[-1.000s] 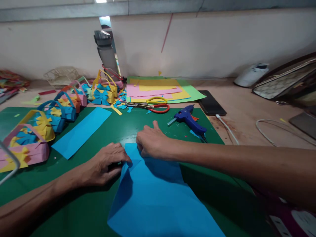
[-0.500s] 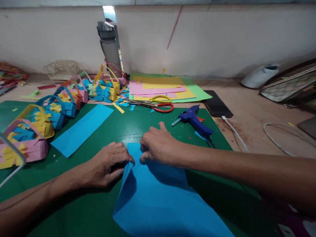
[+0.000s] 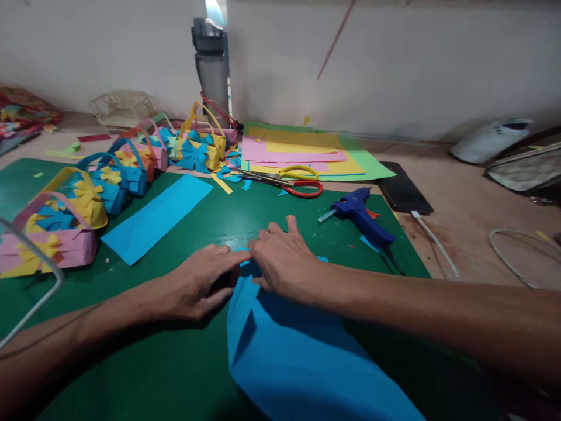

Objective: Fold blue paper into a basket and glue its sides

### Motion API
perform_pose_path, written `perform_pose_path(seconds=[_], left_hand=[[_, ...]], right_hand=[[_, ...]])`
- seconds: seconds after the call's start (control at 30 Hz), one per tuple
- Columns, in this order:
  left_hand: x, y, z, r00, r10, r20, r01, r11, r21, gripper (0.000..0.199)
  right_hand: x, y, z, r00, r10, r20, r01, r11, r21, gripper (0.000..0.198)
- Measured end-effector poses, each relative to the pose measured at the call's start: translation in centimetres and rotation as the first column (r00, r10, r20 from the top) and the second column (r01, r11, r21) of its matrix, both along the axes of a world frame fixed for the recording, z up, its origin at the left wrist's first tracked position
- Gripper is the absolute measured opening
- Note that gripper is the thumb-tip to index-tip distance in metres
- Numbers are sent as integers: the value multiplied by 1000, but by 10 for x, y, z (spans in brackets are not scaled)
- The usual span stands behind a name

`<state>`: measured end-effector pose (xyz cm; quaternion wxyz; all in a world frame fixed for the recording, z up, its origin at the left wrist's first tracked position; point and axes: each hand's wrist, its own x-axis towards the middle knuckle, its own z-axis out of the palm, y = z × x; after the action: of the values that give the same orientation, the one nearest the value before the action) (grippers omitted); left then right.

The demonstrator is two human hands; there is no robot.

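A large blue paper sheet (image 3: pixel 307 351) lies in front of me, its left side lifted and bent over in a fold. Fingers of my left hand (image 3: pixel 204 283) grip the sheet's upper left edge, the index finger stretched out to meet my other hand. My right hand (image 3: pixel 283 257) bears down on the top edge with curled fingers, the thumb tucked low on the paper. Both hands' fingertips are partly hidden where they meet. A blue paper strip (image 3: pixel 158 219) lies flat to the left. To the right, a blue glue gun (image 3: pixel 363 216) rests on the green mat (image 3: pixel 175 374).
Small paper baskets with flowers (image 3: pixel 105 187) line the left side. Scissors (image 3: pixel 302 181) lie before stacked coloured sheets (image 3: pixel 302 149). Behind stand a grey bottle (image 3: pixel 213 76) and a wall. A phone (image 3: pixel 405 187) with a white cable (image 3: pixel 438 245) lies right. A white wire (image 3: pixel 39 298) crosses the left foreground.
My left index finger has straightened and moved over the fold to touch my right hand. The paper's left side has bent further over. The whole view has shifted slightly.
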<state>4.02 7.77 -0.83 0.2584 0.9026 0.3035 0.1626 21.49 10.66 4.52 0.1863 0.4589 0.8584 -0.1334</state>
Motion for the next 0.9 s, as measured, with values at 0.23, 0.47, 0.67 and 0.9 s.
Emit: perform_pose_path(seconds=[0.23, 0.47, 0.67, 0.9], left_hand=[[0, -3, -5, 994, 94, 60, -95, 995, 8, 39], [0, -9, -8, 985, 156, 77, -155, 988, -22, 30], [1, -9, -8, 995, 82, 58, -82, 997, 3, 33], [1, -6, -6, 999, 32, 25, -32, 999, 2, 23]], right_hand=[[-4, -7, -6, 1000, 3, -31, -1, 998, 65, 35], [-2, -14, -10, 997, -1, -80, 9, 995, 96, 31], [9, -2, -6, 995, -83, -63, 87, 994, 60, 52], [28, 7, -1, 997, -65, -37, 69, 990, 123, 42]])
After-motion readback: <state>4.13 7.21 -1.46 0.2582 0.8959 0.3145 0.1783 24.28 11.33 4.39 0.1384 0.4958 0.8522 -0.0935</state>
